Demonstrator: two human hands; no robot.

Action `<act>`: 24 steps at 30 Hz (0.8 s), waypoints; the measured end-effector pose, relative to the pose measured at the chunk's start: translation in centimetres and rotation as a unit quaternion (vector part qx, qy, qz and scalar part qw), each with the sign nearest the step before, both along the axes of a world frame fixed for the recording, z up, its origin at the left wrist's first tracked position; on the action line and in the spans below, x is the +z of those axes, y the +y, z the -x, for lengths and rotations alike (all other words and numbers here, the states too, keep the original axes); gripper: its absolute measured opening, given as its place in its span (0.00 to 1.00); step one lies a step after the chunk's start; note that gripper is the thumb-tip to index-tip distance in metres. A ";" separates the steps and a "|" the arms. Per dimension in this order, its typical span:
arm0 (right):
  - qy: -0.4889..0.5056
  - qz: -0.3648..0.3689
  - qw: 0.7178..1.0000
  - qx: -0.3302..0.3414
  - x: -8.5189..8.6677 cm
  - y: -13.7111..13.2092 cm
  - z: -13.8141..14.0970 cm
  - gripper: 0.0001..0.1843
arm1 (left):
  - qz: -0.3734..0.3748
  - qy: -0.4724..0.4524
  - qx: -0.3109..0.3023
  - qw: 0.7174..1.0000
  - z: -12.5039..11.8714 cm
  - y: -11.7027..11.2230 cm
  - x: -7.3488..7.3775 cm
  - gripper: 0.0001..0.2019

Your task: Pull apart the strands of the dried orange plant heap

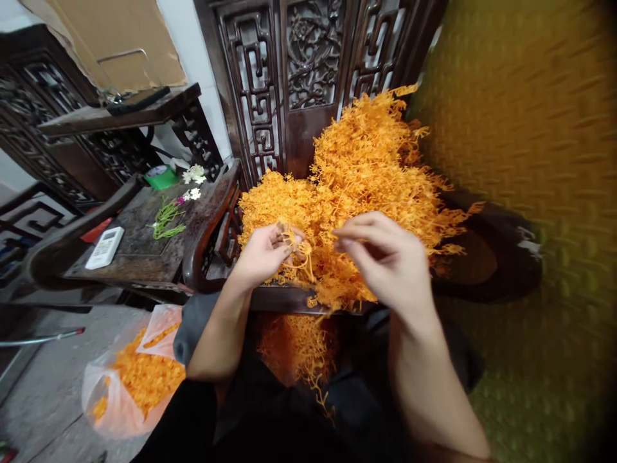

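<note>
A big heap of orange, branching plastic-looking sprigs (366,161) fills the seat of a dark wooden chair in front of me. Over its near edge, my left hand (270,251) is closed around an orange sprig (301,254), whose thin stems loop out past the fingers. To the right, my right hand (385,254) is held in a pinch, thumb against fingertips, just above the heap. Whatever lies between those fingertips is too small to name. A gap separates the two hands. More orange strands (308,354) hang below the seat edge between my legs.
On a dark wooden side table (135,257) at left lie a white remote control (105,247), green stems (168,218), green tape (161,177) and white flowers (193,175). A plastic bag (130,386) of orange pieces stands on the floor. A yellow-brown textured surface (525,128) rises at right.
</note>
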State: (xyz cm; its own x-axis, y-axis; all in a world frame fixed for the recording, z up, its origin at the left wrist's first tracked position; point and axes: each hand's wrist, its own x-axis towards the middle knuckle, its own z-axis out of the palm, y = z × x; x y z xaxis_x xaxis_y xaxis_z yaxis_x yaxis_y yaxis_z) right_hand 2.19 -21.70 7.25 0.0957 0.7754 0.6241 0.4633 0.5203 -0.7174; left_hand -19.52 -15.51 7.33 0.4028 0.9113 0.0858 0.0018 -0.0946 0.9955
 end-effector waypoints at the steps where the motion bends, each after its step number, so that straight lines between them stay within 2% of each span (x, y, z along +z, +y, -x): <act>1: -0.045 -0.001 0.999 0.020 0.3 -0.5 1.0 0.06 | -0.002 0.000 0.008 1.000 -0.5 0.1 -0.3 0.18; 4: -0.113 -0.002 0.994 0.013 0.2 -0.8 3.2 0.12 | -0.023 -0.004 0.019 1.000 -1.6 0.1 -1.0 0.15; 8: -0.116 -0.024 0.992 -0.044 -0.8 0.2 3.6 0.06 | -0.026 -0.009 0.020 0.999 -2.1 -0.2 -1.3 0.14; 12: -0.087 0.024 0.996 -0.020 -0.8 0.5 2.9 0.08 | -0.027 -0.020 0.045 0.998 -2.5 -0.2 -1.2 0.17; 16: -0.107 0.048 0.993 0.008 -0.7 0.3 2.7 0.13 | -0.011 -0.027 0.076 0.997 -2.8 0.1 -1.5 0.17; 18: -0.118 0.042 0.992 0.005 -0.9 0.4 2.9 0.15 | -0.007 -0.024 0.085 0.996 -2.9 0.1 -1.9 0.16; 21: -0.107 0.013 0.994 -0.021 -1.3 0.5 3.5 0.08 | -0.011 -0.018 0.093 0.995 -3.1 0.0 -2.1 0.15; 24: -0.079 -0.032 0.995 -0.049 -1.4 0.1 4.3 0.09 | -0.015 -0.014 0.091 0.996 -3.1 0.1 -2.1 0.16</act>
